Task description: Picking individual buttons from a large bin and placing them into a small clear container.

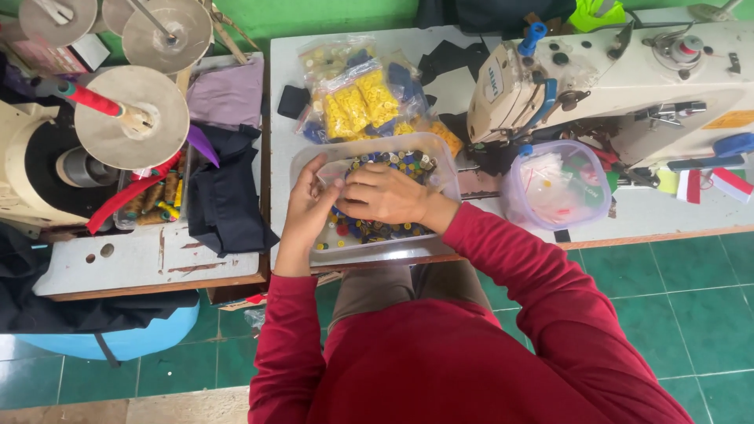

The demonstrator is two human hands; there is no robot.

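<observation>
Both hands are seen inside a clear plastic tray of mixed coloured buttons at the front edge of a white surface. The right hand lies palm-down over the buttons, fingers curled; the left hand meets it at the fingertips. Whether anything is pinched cannot be told. Clear bags of yellow buttons are stacked just behind the tray. A lidded round container sits to the right, beneath a cream sewing machine. Dark cloth is piled to the left.
</observation>
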